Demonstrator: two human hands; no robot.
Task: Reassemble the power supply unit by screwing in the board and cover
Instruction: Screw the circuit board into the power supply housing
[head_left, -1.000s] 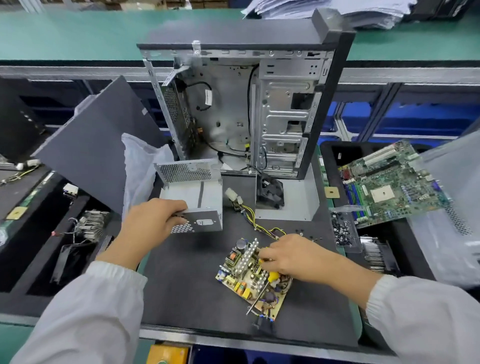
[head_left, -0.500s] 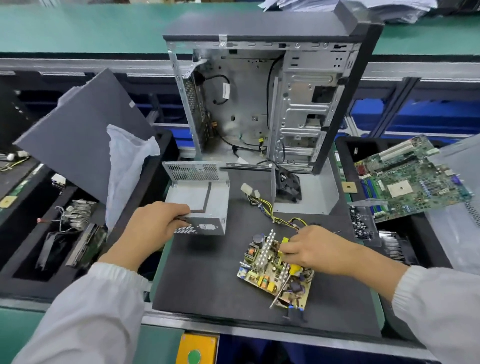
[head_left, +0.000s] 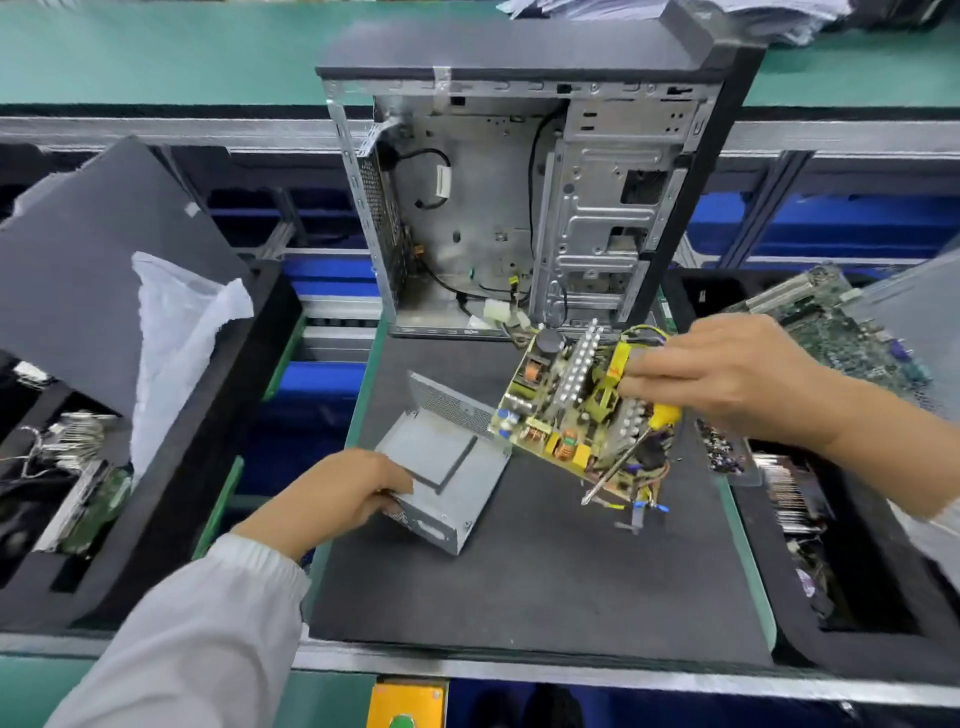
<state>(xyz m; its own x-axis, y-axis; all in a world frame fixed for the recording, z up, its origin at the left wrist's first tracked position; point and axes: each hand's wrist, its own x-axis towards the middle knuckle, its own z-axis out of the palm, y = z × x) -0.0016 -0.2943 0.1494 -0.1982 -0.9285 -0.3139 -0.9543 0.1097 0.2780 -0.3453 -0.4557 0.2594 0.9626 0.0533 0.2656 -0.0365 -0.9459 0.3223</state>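
While the right hand (head_left: 727, 379) pinches the board (head_left: 576, 410) aloft, the open casing (head_left: 441, 467) lies lower left. The left hand (head_left: 337, 493) clamps its near-left corner.

The left hand (head_left: 337, 493) reaches in from the near left, palm down, fingers curled closed around the near left corner of the metal casing (head_left: 441, 467), its wrist leaving a white sleeve (head_left: 208, 623). The right hand (head_left: 727, 374) comes from the right, raised, fingers pinched onto the tilted circuit board (head_left: 571, 410), with a yellow-handled screwdriver (head_left: 639, 441) tucked beneath the palm.
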